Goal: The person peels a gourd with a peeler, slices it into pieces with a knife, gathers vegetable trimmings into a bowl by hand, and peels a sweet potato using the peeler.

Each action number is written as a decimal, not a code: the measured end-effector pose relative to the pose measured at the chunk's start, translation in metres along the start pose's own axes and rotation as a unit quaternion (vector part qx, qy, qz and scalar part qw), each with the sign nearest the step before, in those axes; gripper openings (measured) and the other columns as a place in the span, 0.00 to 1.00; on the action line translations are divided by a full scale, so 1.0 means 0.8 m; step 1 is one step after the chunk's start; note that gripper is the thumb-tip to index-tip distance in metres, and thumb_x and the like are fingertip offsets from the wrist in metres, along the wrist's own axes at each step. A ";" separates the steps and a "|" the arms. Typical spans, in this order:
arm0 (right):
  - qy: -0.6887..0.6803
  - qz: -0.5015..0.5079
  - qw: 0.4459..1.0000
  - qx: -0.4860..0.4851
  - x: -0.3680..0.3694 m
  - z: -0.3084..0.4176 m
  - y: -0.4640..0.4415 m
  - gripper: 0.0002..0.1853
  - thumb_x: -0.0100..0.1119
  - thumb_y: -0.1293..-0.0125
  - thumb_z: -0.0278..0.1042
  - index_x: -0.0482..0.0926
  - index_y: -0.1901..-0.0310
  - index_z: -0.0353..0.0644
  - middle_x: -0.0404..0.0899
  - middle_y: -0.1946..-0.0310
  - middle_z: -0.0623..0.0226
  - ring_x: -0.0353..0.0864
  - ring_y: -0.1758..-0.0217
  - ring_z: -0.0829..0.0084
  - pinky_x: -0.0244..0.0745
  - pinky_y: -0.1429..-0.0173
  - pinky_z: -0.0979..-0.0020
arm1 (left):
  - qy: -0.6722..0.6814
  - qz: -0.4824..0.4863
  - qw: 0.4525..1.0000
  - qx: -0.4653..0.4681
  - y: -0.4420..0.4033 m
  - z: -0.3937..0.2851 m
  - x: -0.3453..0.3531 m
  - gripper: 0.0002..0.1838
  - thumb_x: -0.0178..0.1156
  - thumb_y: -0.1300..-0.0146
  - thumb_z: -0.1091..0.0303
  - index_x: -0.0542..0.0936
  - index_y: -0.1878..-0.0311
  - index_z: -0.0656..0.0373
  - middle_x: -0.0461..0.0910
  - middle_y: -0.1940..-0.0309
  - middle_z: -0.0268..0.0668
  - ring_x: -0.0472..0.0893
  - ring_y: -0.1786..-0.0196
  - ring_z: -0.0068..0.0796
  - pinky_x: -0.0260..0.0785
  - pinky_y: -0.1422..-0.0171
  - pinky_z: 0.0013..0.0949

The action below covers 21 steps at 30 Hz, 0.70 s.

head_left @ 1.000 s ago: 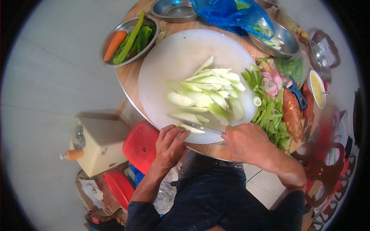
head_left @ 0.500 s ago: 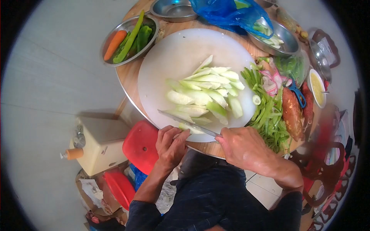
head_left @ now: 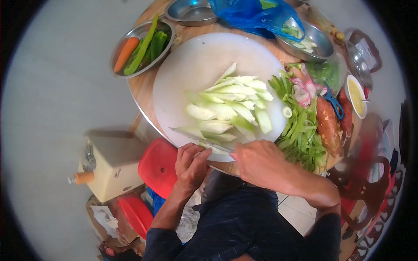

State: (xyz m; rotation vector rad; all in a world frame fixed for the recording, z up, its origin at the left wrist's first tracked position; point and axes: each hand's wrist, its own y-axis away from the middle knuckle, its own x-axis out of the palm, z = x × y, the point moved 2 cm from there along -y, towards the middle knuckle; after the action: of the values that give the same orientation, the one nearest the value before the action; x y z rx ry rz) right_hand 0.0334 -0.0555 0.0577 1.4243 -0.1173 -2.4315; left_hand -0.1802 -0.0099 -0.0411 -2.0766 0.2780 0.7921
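My right hand is closed around the handle of a kitchen knife, whose blade points left across the near edge of the round white cutting board. Just left of it, the curled fingers of my left hand press on a pale green vegetable piece, mostly hidden by the blade and fingers. Beyond the blade lies a loose heap of long, slanted pale green vegetable slices. The knife's handle is covered by my right hand.
At the back left, a metal bowl holds a carrot and green peppers. A blue plastic bag overlaps a metal bowl with slices. Green peelings, a sweet potato and blue scissors lie right. A red stool stands below left.
The knife has slid slightly left and toward me, with my right hand moving the same way. My left hand stays on the piece almost unmoved. The whole view has shifted slightly.
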 end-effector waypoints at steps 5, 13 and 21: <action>-0.016 -0.024 1.000 -0.002 -0.001 0.001 -0.007 0.18 0.58 0.22 0.37 0.85 0.65 0.30 0.84 0.75 0.38 0.88 0.67 0.37 0.83 0.60 0.45 | -0.011 -0.017 1.000 0.006 -0.003 -0.002 0.000 0.21 0.73 0.54 0.83 0.88 0.53 0.57 0.84 0.58 0.41 0.85 0.52 0.47 0.82 0.49 0.44; 0.039 -0.008 0.996 0.074 -0.045 -0.022 0.041 0.17 0.62 0.23 0.39 0.87 0.66 0.32 0.86 0.69 0.41 0.89 0.64 0.40 0.84 0.56 0.44 | -0.001 -0.038 0.994 -0.098 -0.028 0.000 0.013 0.13 0.73 0.42 0.80 0.87 0.55 0.58 0.84 0.57 0.43 0.85 0.54 0.46 0.81 0.49 0.42; 0.122 -0.231 0.964 0.052 -0.059 -0.046 0.063 0.10 0.70 0.32 0.36 0.83 0.64 0.38 0.83 0.70 0.56 0.88 0.68 0.51 0.82 0.63 0.53 | 0.072 -0.078 0.981 -0.163 -0.038 0.020 -0.004 0.20 0.70 0.41 0.87 0.83 0.46 0.61 0.83 0.49 0.47 0.85 0.51 0.44 0.81 0.49 0.40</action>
State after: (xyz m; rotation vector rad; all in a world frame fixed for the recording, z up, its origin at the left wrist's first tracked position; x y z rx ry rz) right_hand 0.0983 -0.0850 0.0900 1.9714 0.1669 -2.6008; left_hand -0.1755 0.0208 -0.0261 -2.4358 0.0638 0.6264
